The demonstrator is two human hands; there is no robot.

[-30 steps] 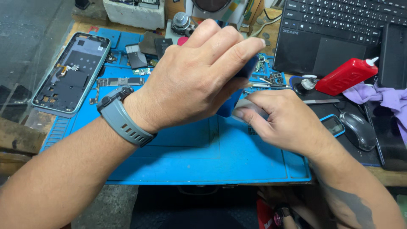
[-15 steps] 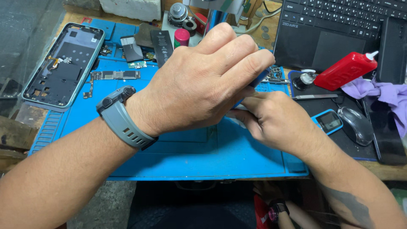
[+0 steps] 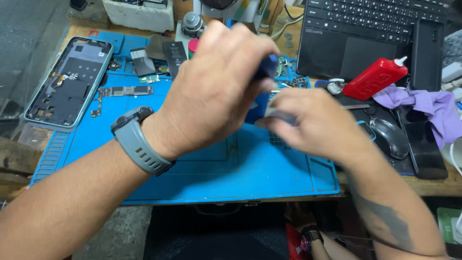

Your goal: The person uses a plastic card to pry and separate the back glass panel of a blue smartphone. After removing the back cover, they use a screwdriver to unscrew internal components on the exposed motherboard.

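My left hand (image 3: 216, 91), with a grey watch on its wrist, is closed around a dark blue tool handle (image 3: 269, 66) above the blue work mat (image 3: 216, 178). The tool points down toward my right hand (image 3: 320, 126), which is blurred. My right hand pinches a small grey part (image 3: 281, 115) just above the mat, touching my left hand's fingers. The tool's tip is hidden behind the hands.
An opened phone frame (image 3: 67, 82) lies at the mat's left, with a circuit board (image 3: 122, 91) and a black battery (image 3: 174, 53) beside it. A laptop (image 3: 385, 29), a red squeeze bottle (image 3: 375, 79), a purple cloth (image 3: 428, 103), a mouse (image 3: 390, 137) and dark phones (image 3: 423, 144) crowd the right.
Both hands stay together over the mat. My right hand has lifted slightly and is now blurred with motion. The view has shifted a little.
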